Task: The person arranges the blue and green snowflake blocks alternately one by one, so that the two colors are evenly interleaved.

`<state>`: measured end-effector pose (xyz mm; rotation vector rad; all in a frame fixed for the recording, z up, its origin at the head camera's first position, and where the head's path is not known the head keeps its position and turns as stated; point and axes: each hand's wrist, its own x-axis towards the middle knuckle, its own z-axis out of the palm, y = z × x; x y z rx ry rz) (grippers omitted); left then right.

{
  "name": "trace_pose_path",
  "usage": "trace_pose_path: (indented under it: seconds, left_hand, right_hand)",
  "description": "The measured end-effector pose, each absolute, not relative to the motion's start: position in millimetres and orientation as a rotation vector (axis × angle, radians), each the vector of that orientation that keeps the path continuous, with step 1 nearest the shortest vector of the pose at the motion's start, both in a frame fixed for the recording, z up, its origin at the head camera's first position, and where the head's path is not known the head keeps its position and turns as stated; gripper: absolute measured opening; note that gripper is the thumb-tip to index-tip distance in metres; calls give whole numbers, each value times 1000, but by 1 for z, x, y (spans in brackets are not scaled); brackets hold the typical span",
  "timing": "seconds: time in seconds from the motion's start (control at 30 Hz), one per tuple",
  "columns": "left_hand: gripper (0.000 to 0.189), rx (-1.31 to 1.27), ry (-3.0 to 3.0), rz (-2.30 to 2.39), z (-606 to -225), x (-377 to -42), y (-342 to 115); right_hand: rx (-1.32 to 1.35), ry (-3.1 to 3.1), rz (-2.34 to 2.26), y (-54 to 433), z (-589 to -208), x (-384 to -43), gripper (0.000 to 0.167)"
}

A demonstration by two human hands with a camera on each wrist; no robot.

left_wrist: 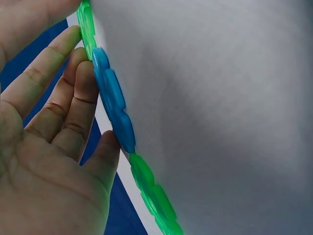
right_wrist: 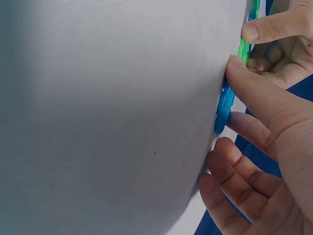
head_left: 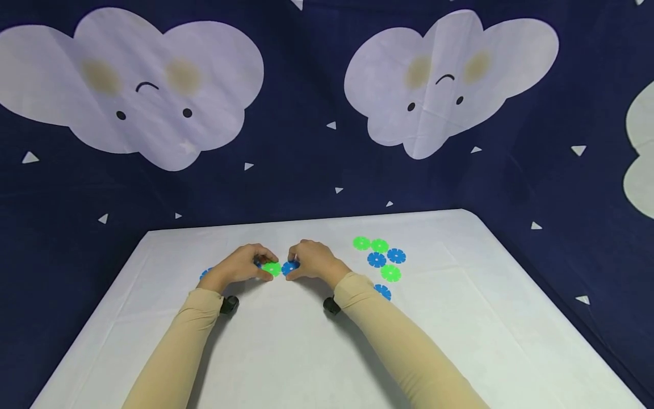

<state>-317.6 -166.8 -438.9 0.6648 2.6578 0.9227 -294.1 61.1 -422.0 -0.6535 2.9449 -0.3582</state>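
Note:
Flat, notched plastic building discs form a line across the table's middle. My left hand [head_left: 245, 264] pinches a green disc [head_left: 272, 268] between thumb and fingers. In the left wrist view a blue disc [left_wrist: 113, 100] adjoins that green disc [left_wrist: 87, 29], and another green disc [left_wrist: 154, 196] follows; the other left fingers rest along the blue one. My right hand [head_left: 317, 261] pinches a second blue disc [head_left: 290, 268], its edge right at the held green disc. In the right wrist view the right thumb overlaps this blue disc [right_wrist: 225, 107]. Part of the line is hidden behind the left hand.
Right of the hands, loose discs lie on the white table [head_left: 286, 352]: green ones [head_left: 390, 273] and blue ones [head_left: 396, 255]. One more blue disc [head_left: 382, 292] sits beside the right sleeve. A dark blue cloud-print cloth [head_left: 301, 113] hangs behind the table's far edge.

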Motion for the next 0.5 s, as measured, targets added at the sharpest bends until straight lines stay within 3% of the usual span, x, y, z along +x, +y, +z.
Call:
trace_pose_path:
  seconds: [0.5]
  left_hand:
    - [51,763,2648,939,-439,-318,-167]
  right_hand:
    - [-688,2855,-456,72,-420,-294,59]
